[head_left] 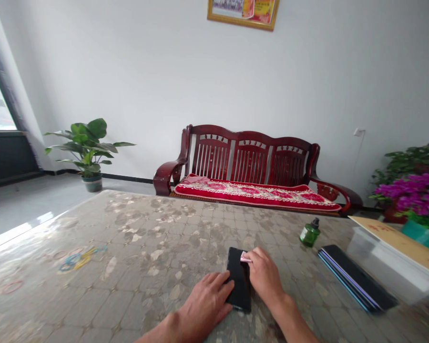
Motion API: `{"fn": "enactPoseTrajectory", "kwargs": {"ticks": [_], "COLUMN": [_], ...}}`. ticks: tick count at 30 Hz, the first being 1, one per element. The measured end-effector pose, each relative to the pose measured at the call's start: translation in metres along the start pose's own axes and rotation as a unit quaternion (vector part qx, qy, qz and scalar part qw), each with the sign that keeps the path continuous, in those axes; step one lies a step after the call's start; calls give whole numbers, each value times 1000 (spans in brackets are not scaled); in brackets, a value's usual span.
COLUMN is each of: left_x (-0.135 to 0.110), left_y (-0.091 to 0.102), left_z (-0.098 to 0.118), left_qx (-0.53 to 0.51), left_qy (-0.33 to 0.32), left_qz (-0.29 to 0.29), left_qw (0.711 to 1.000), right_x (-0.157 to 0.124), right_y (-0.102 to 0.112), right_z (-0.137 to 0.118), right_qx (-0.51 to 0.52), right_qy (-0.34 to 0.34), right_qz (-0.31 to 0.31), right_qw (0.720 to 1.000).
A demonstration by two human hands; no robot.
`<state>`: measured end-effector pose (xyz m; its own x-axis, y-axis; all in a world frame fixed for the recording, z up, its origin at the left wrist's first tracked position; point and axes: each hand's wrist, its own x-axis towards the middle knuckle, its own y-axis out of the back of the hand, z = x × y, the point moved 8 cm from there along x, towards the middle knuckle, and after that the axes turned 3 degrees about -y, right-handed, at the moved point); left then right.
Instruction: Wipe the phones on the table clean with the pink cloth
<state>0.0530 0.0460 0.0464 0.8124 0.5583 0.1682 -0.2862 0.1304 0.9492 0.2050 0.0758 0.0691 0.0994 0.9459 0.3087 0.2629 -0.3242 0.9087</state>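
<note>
A black smartphone (240, 286) lies flat on the table, its long side pointing away from me. My left hand (209, 297) rests along the phone's left edge, fingers stretched out and touching it. Between the fingers of my right hand (263, 274) is a small pale pink cloth (245, 257), pressed on the upper right part of the screen. That hand is closed, and most of the cloth is hidden beneath it. To the right stands a green pump bottle (310, 233) with a black top. Beyond it lies a stack of several phones (357, 278).
Coloured rubber bands (79, 259) lie on the left of the patterned table (143, 286). A clear plastic box (382, 267) with a tan board (396, 238) on top stands at right, near purple flowers (414, 193). Behind the table is a wooden bench (250, 157).
</note>
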Motion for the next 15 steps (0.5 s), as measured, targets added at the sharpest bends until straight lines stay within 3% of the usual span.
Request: {"fn": "enactPoseTrajectory", "kwargs": {"ticks": [6, 15], "left_x": [-1, 1], "left_y": [-1, 0], "left_z": [-1, 0], "left_qx": [-3, 10], "left_qy": [5, 0], "left_qz": [6, 5], "left_qw": [1000, 1000], "right_x": [-5, 2], "right_y": [2, 2], "right_z": [-12, -11], "right_qx": [8, -20], "right_qy": [32, 6], "right_qz": [-4, -5], "right_qw": [999, 1000]}}
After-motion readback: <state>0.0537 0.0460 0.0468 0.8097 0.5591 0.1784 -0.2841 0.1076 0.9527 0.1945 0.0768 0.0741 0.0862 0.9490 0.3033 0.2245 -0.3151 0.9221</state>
